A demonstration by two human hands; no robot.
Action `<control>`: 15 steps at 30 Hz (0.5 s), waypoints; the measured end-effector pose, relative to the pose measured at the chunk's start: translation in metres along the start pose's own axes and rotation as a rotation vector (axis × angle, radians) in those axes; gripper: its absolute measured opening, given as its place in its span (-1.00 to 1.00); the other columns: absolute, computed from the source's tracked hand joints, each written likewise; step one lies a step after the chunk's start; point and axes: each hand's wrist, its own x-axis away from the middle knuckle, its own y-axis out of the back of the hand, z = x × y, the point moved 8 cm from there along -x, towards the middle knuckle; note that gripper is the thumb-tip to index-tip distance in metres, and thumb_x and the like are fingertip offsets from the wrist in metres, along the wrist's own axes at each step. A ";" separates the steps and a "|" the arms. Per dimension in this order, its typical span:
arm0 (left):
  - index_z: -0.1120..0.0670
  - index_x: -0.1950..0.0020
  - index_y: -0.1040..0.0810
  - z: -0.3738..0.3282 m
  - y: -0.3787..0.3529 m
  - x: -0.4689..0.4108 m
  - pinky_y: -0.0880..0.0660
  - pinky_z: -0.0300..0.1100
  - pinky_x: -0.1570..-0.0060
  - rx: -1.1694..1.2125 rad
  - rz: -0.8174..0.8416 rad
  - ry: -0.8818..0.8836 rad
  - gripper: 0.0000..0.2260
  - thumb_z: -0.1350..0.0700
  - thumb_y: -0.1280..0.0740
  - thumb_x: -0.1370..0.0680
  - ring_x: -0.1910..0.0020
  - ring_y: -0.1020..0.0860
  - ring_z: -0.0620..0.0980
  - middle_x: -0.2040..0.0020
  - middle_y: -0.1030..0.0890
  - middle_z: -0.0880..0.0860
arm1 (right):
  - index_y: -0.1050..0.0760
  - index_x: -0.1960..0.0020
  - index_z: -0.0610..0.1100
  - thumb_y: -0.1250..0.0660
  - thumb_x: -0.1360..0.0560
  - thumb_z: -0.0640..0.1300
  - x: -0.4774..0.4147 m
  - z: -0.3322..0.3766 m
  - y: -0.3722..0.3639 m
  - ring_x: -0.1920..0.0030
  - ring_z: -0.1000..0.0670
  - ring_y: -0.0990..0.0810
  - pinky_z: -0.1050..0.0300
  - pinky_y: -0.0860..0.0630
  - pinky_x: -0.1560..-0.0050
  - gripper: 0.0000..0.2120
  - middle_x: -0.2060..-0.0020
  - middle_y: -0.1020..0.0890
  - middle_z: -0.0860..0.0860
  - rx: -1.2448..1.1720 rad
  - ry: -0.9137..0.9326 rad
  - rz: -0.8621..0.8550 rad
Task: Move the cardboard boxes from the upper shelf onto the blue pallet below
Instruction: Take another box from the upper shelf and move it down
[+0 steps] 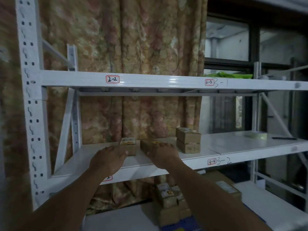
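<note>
Cardboard boxes: four sit on the shelf, namely a small box, a long box and two stacked; more lie below on the blue pallet.
Handling: we judge them light, stiff and matte, best taken by opposite side walls.
Left hand: fingers straight, tips touching the small box.
Right hand: laid over the long box's near end; we cannot tell whether it grips.
Hidden: blur smears the labels, and our arms cover most of the pallet.

Left hand and right hand, both bare, on long bare forearms uncovered throughout.
</note>
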 end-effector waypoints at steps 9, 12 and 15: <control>-0.01 -0.45 -0.38 0.050 -0.017 -0.053 -0.40 0.03 -0.26 0.248 0.011 0.152 -0.38 -0.32 0.13 -0.59 -0.34 -0.44 0.18 -0.43 -0.43 0.12 | -0.40 -0.37 -0.12 -0.14 -0.62 0.03 -0.023 0.063 0.005 -0.21 -0.23 -0.54 -0.03 -0.44 -0.03 -0.62 -0.22 -0.57 -0.16 -0.138 0.036 -0.120; 0.04 -0.46 -0.39 0.053 -0.020 -0.069 -0.37 -0.02 -0.21 0.360 0.001 0.187 -0.40 -0.28 0.09 -0.63 -0.34 -0.44 0.21 -0.42 -0.44 0.18 | -0.37 -0.40 -0.17 -0.18 -0.61 0.04 -0.042 0.080 -0.009 -0.25 -0.26 -0.51 -0.08 -0.48 -0.16 -0.56 -0.25 -0.54 -0.19 -0.308 -0.027 -0.085; 0.13 -0.42 -0.45 0.051 -0.025 -0.086 -0.36 -0.06 -0.09 0.418 -0.021 0.204 -0.45 -0.20 0.05 -0.67 -0.28 -0.47 0.25 -0.35 -0.49 0.26 | -0.25 -0.49 -0.24 -0.13 -0.62 0.08 -0.060 0.082 -0.033 -0.32 -0.25 -0.47 -0.09 -0.45 -0.23 -0.44 -0.35 -0.46 -0.22 -0.438 -0.163 0.036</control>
